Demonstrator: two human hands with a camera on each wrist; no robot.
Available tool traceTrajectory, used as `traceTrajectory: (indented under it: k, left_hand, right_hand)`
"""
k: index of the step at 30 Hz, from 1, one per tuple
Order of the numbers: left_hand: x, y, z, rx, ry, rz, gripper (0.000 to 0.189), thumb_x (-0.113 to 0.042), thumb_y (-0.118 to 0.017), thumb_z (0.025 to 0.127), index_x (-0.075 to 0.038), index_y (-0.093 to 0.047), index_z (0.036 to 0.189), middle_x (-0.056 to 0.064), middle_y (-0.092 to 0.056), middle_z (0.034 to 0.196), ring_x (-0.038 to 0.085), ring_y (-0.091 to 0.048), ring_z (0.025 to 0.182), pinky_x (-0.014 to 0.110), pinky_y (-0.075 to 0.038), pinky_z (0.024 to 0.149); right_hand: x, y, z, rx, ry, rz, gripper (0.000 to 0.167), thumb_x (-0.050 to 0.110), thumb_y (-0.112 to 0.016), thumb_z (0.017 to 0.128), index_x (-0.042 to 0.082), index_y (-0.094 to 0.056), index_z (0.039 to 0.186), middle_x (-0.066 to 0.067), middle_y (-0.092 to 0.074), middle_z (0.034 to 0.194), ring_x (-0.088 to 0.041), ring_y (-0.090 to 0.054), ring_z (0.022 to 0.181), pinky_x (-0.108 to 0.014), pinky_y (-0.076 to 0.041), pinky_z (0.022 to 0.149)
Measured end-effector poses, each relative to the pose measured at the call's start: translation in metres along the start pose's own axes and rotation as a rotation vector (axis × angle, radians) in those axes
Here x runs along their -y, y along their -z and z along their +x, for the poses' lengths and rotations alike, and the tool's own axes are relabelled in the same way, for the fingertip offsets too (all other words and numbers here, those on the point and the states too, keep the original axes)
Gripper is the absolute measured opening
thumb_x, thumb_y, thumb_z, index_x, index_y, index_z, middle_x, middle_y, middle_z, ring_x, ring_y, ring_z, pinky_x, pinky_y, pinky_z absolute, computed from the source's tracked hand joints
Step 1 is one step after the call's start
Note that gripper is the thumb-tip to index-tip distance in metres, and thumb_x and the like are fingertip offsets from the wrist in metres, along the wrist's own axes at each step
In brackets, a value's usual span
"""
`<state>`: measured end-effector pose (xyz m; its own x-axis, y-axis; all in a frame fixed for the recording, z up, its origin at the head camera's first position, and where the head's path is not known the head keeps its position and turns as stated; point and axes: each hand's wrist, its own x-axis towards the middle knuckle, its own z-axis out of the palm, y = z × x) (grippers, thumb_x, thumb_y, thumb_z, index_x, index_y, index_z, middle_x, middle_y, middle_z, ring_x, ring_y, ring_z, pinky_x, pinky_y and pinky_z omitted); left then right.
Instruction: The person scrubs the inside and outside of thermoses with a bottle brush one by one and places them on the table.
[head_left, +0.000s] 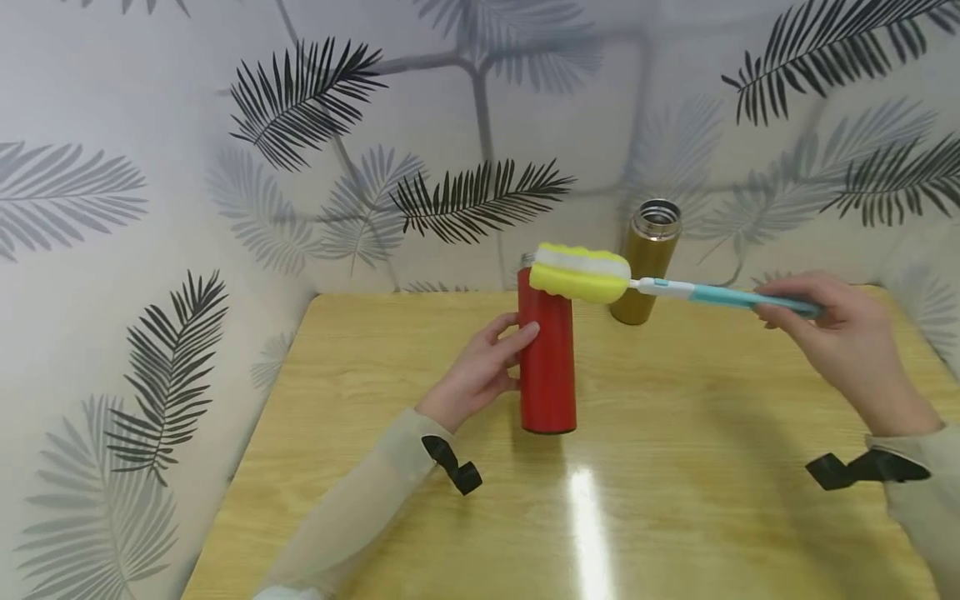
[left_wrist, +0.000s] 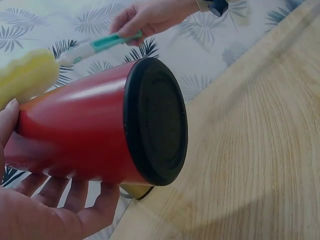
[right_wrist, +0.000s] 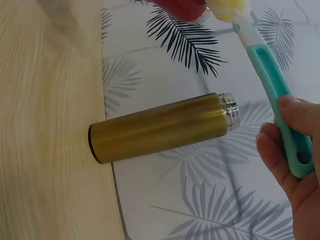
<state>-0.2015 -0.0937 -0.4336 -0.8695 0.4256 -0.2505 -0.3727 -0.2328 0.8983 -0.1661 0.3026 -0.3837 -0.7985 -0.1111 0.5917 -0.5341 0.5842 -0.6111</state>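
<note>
My left hand (head_left: pixel 480 367) grips a red thermos flask (head_left: pixel 549 367) around its side, thumb in front. In the left wrist view the black base of the red flask (left_wrist: pixel 100 130) is raised off the table. My right hand (head_left: pixel 847 333) holds a bottle brush by its turquoise handle (right_wrist: pixel 272 90), thumb on top. The brush's yellow and white sponge head (head_left: pixel 581 273) lies across the flask's upper end in the head view and hides most of its metal neck. Behind the brush, a gold thermos flask (head_left: pixel 645 258) stands upright, its mouth uncovered.
The wooden table (head_left: pixel 360 375) ends at a wall (head_left: pixel 375 100) covered with a leaf pattern, close behind the gold flask. Patterned covering also runs along the left and right sides. A bright light reflection (head_left: pixel 588 525) lies on the tabletop near the front.
</note>
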Motion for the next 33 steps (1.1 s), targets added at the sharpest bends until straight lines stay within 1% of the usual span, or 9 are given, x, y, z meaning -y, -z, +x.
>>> traceTrajectory:
  k: [2,4,5,7,13,19,22,26,33]
  left_hand:
    - [-0.001,-0.001,-0.002,0.018,-0.002,-0.005,0.044,-0.027,-0.062,0.105,-0.013,-0.047,0.145,0.010,-0.064,0.130,0.025,-0.064,0.113,0.047,-0.056,0.086]
    - [-0.002,-0.001,-0.003,0.032,-0.004,-0.011,0.045,-0.026,-0.062,0.106,-0.014,-0.046,0.147,0.011,-0.063,0.134,0.026,-0.064,0.115,0.047,-0.055,0.087]
    - [-0.002,-0.001,-0.004,0.038,-0.001,-0.010,0.046,-0.026,-0.061,0.106,-0.014,-0.046,0.147,0.011,-0.062,0.135,0.026,-0.063,0.116,0.046,-0.055,0.088]
    - [-0.002,-0.001,-0.005,0.046,0.003,-0.007,0.046,-0.024,-0.061,0.106,-0.014,-0.045,0.148,0.012,-0.061,0.137,0.026,-0.061,0.119,0.046,-0.055,0.089]
    - [-0.005,-0.003,-0.005,0.059,0.009,0.037,0.050,-0.024,-0.062,0.105,-0.012,-0.044,0.150,0.012,-0.059,0.140,0.027,-0.059,0.123,0.046,-0.055,0.093]
    - [-0.007,-0.007,-0.004,0.091,0.018,0.044,0.050,-0.024,-0.060,0.106,-0.013,-0.044,0.152,0.012,-0.058,0.143,0.027,-0.058,0.125,0.045,-0.055,0.094]
    - [-0.007,-0.006,-0.004,0.117,0.011,0.038,0.048,-0.020,-0.059,0.106,-0.012,-0.044,0.151,0.013,-0.058,0.141,0.026,-0.060,0.122,0.044,-0.055,0.094]
    - [-0.006,-0.006,-0.003,0.144,0.000,0.034,0.048,-0.016,-0.058,0.105,-0.013,-0.044,0.151,0.014,-0.059,0.140,0.026,-0.061,0.121,0.046,-0.055,0.096]
    - [-0.005,-0.005,-0.001,0.162,-0.015,0.009,0.051,-0.017,-0.050,0.110,-0.013,-0.038,0.158,0.008,-0.058,0.137,0.021,-0.057,0.123,0.041,-0.048,0.105]
  right_hand:
    - [-0.007,-0.003,0.000,0.031,0.156,-0.122,0.032,0.027,-0.067,0.102,-0.003,-0.077,0.110,0.008,-0.069,0.095,0.009,-0.055,0.080,-0.008,-0.041,0.066]
    - [-0.013,-0.008,0.001,0.042,0.291,-0.184,0.052,0.046,-0.059,0.102,-0.001,-0.080,0.105,-0.001,-0.069,0.093,0.007,-0.050,0.079,-0.014,-0.039,0.063]
    - [-0.016,-0.010,0.001,0.047,0.338,-0.196,0.062,0.055,-0.053,0.101,0.000,-0.080,0.103,-0.005,-0.069,0.093,0.006,-0.050,0.079,-0.015,-0.039,0.062]
    - [-0.019,-0.014,0.000,0.062,0.380,-0.190,0.064,0.058,-0.051,0.103,0.001,-0.079,0.100,-0.008,-0.070,0.093,0.005,-0.051,0.080,-0.015,-0.040,0.063]
    - [-0.020,-0.015,-0.004,0.138,0.333,-0.206,0.057,0.056,-0.051,0.104,0.006,-0.078,0.106,-0.003,-0.076,0.093,0.016,-0.055,0.092,-0.005,-0.045,0.079]
    - [-0.021,-0.013,-0.005,0.177,0.325,-0.284,0.054,0.053,-0.051,0.106,0.008,-0.078,0.121,-0.003,-0.079,0.097,0.017,-0.056,0.093,-0.009,-0.049,0.076]
    - [-0.021,-0.012,-0.007,0.182,0.321,-0.283,0.041,0.039,-0.061,0.106,0.008,-0.075,0.127,-0.004,-0.079,0.098,0.015,-0.057,0.090,-0.013,-0.050,0.071]
    - [-0.019,-0.013,-0.008,0.184,0.311,-0.283,0.026,0.020,-0.073,0.100,0.009,-0.077,0.123,-0.003,-0.078,0.098,0.013,-0.058,0.089,-0.016,-0.049,0.069]
    - [-0.020,-0.017,-0.009,0.183,0.296,-0.277,0.020,0.006,-0.078,0.093,0.007,-0.079,0.113,-0.002,-0.077,0.096,0.004,-0.061,0.083,-0.014,-0.046,0.071]
